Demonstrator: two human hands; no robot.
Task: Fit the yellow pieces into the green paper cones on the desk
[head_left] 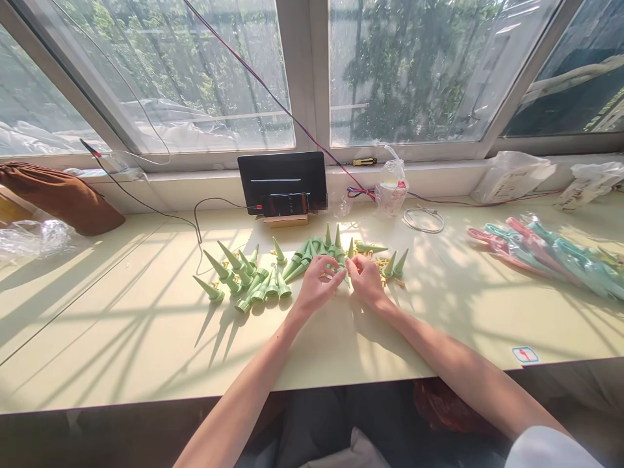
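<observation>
My left hand (320, 279) is closed, with curved fingers and thumb at a green plastic cone spike (346, 278), which is partly hidden between the hands. Close beside it, my right hand (364, 275) pinches with thumb and forefinger; whatever is in that pinch is too small to name. Several green cone spikes (272, 286) stand or lie to the left of my hands, some upright and some tilted. More green spikes (312, 249) are bunched just behind my fingers. Small yellow parts (385, 265) lie scattered by my right hand, near two upright green spikes (400, 262).
Behind the spikes, a dark tablet (283, 174) and a phone (285, 205) lean on a small cardboard stand (285, 221). A wrapped cup (392, 188), coiled cable (423, 220) and bagged pink and teal items (550, 250) are to the right. A brown pouch (63, 195) lies left.
</observation>
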